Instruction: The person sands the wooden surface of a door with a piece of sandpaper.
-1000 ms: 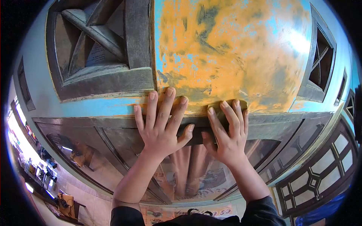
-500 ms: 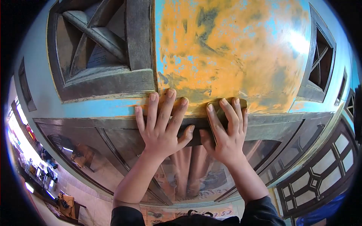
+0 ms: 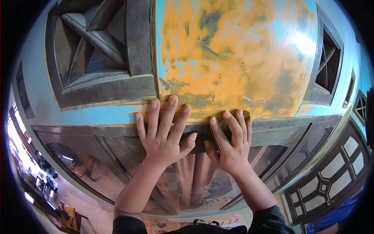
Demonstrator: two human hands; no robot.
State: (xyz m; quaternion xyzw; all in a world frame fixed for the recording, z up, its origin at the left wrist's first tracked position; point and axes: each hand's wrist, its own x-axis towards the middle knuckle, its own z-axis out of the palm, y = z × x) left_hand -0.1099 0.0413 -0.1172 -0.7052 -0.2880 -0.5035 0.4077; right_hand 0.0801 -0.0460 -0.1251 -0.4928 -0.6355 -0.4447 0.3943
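My left hand point(image 3: 161, 142) rests flat with its fingers spread. Its fingertips touch the lower edge of the wall panel point(image 3: 230, 66), where worn orange paint shows blue and dark patches. The palm lies over the dark wooden frame point(image 3: 272, 130) below. To its right, my right hand point(image 3: 233, 150) presses a dark, flat, thin sheet, which looks like sandpaper point(image 3: 223, 125), against the panel's bottom edge. The fingers lie over the sheet and the thumb is on its left side. Most of the sheet is hidden under the hand.
A dark wooden vent with crossed bars point(image 3: 93, 35) is set in the wall at upper left, and a similar vent point(image 3: 328, 64) at right. Glass panes point(image 3: 202, 183) fill the frame below. A brown bag point(image 3: 68, 216) is at lower left, a patterned door point(image 3: 327, 179) at right.
My right hand has slid slightly down the panel with the sheet. My left hand keeps its place on the wall. The whole view has shifted a little.
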